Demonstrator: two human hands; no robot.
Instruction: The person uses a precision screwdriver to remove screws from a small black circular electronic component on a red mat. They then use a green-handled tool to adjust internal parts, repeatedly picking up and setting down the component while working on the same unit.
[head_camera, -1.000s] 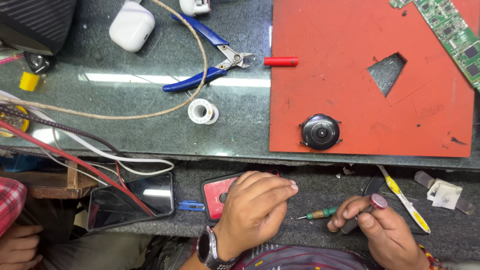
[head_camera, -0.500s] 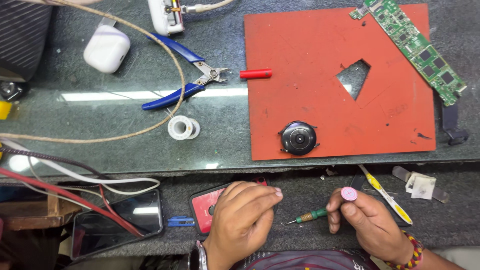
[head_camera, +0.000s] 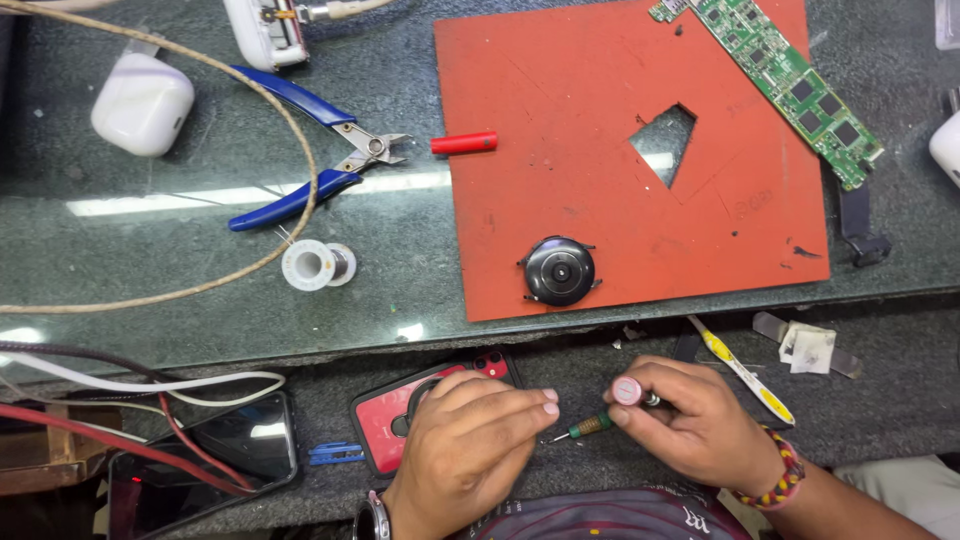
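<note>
Dark green stone makes up the bench top (head_camera: 150, 290), with a lower grey ledge (head_camera: 600, 480) along its near edge where both hands work. On that ledge lies a red phone (head_camera: 385, 425), back up, its camera corner showing near the ledge's top; the left hand (head_camera: 465, 450) lies flat over it, fingers pressed together and pointing right, covering most of the case. Just beside those fingertips is a small screwdriver (head_camera: 600, 418) with a green collar and a pink cap; the right hand (head_camera: 700, 430) pinches it between thumb and fingers, tip aimed left toward the phone's edge; whether the tip touches the phone cannot be told. A beaded bracelet (head_camera: 785, 475) circles the right wrist; a watch (head_camera: 372, 520) sits on the left.

Near the right hand lie yellow tweezers (head_camera: 745, 375) and a scrap of white tape (head_camera: 805, 348); left of the phone sit a blue clip (head_camera: 335, 453) and a second, dark phone (head_camera: 240, 450) crossed by red and white cables (head_camera: 170, 410).

Up on the stone, a red mat (head_camera: 600, 130) carries a round black part (head_camera: 560, 270) and a green circuit board (head_camera: 790, 80); a red cap (head_camera: 463, 143) touches its left edge; farther left are blue-handled cutters (head_camera: 300, 150), a solder spool (head_camera: 315, 266) and a white earbud case (head_camera: 142, 103).
</note>
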